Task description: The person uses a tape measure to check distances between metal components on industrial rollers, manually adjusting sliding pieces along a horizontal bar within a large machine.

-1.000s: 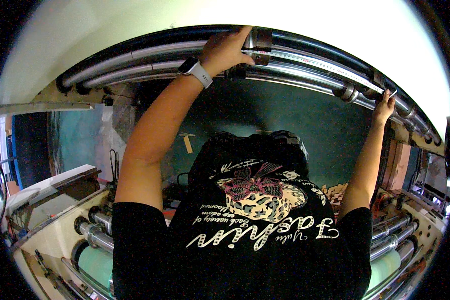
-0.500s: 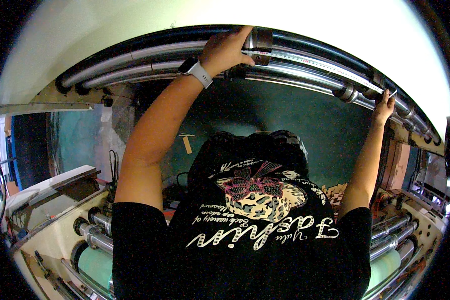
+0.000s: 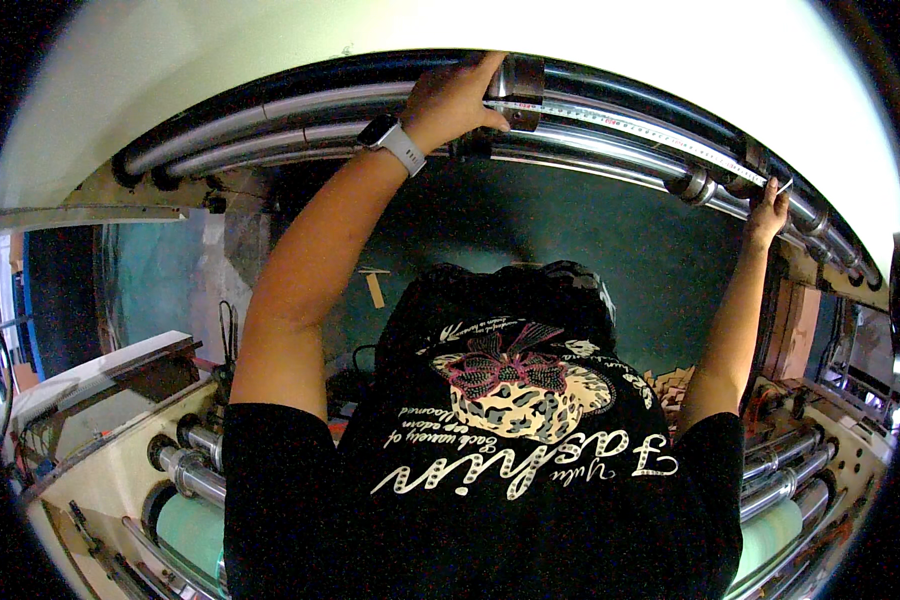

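Both my arms reach up to a row of long metal rollers [image 3: 360, 97] on a machine. A thin white measuring tape [image 3: 660, 137] with red marks runs taut along them between my hands. My left hand [image 3: 453, 103], with a watch [image 3: 392, 143] on its wrist, wraps over a roller against a dark metal collar [image 3: 520, 92]. Its thumb and forefinger lie either side of the tape where it enters the hand; the other fingers are hidden. Farther right, my right hand [image 3: 770, 212] pinches the tape close to a second collar [image 3: 752, 160]. The tape's case cannot be made out.
A pale machine panel [image 3: 270, 45] curves above the rollers. Behind me are more rollers at lower left [image 3: 192, 475] and lower right [image 3: 785, 490], with green material on them. A cardboard strip [image 3: 374, 289] lies on the dark green floor [image 3: 550, 215].
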A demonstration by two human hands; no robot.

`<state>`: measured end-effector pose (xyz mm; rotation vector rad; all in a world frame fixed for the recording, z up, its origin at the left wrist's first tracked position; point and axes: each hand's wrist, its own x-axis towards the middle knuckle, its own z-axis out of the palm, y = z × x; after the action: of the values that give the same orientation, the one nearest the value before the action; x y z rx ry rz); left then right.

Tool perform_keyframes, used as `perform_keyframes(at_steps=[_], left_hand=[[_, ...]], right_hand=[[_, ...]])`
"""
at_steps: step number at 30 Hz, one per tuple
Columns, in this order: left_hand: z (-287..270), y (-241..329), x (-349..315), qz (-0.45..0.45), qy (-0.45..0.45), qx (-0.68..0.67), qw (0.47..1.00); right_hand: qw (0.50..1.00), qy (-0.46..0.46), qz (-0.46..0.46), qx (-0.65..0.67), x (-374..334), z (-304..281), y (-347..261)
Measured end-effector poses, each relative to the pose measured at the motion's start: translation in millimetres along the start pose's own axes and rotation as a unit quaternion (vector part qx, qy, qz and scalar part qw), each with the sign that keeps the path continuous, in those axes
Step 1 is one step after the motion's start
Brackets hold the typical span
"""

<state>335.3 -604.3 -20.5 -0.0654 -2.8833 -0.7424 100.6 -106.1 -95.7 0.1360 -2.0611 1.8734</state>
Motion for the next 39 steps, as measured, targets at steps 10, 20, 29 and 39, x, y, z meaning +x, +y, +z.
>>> perform_keyframes(at_steps=[10, 20, 29, 39], left_hand=[[-20.1, -11.7, -4.5, -0.055, -0.131, -0.113, 0.983], [-16.9, -51.8, 0.8, 0.043, -0.153, -0.18, 0.971], [-18.2, -44.3, 6.2, 0.05, -0.166, -0.158, 0.972], [-18.6, -47.5, 6.5, 0.048, -0.171, -0.165, 0.97]], right_hand=[[0.999, 0.036, -0.029, -0.02, -8.9, 10.1, -6.9], [0.999, 0.038, -0.035, -0.005, -13.1, 15.0, -16.2], [1.0, 0.019, -0.016, 0.015, -14.3, 15.0, -24.5], [0.999, 0.027, -0.02, 0.011, -19.9, 22.2, -25.7]])
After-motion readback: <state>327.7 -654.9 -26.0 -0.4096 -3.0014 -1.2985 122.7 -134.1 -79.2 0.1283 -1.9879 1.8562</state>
